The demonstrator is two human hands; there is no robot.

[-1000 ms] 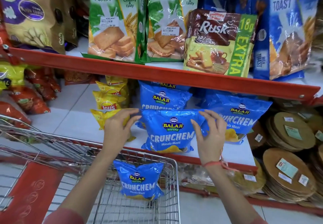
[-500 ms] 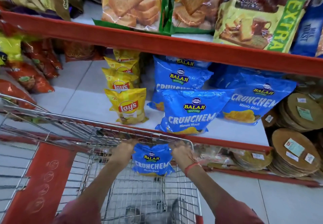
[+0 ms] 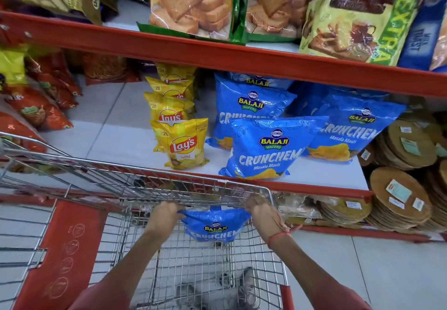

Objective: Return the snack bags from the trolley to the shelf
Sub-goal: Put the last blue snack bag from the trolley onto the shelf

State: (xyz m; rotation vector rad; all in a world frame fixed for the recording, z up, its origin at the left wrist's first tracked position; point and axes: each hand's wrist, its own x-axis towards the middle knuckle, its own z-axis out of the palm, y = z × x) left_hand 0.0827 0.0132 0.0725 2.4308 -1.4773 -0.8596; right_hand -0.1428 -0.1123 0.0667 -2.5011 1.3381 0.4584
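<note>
Head view, looking down into a wire trolley (image 3: 150, 188) parked against a red-edged shelf (image 3: 217, 55). Both hands reach inside it and grip one blue snack bag (image 3: 214, 226) by its top corners: the left hand (image 3: 163, 215) has fingers closed on the left corner, the right hand (image 3: 260, 210) has fingers closed on the right corner. The bag hangs between them just under the trolley's far rim, its top edge stretched taut. It is glossy blue, marked "BALAJI" on a yellow badge and "CRUNCHEM" in white. On the shelf beyond, matching blue bags (image 3: 268, 147) stand upright, reading "BALAJI WAFERS CRUNCHEM Masala Masti". Left of them is a row of yellow Lay's bags (image 3: 181, 142). The upper shelf holds a Rusk pack (image 3: 358, 14) marked "EXTRA".
</note>
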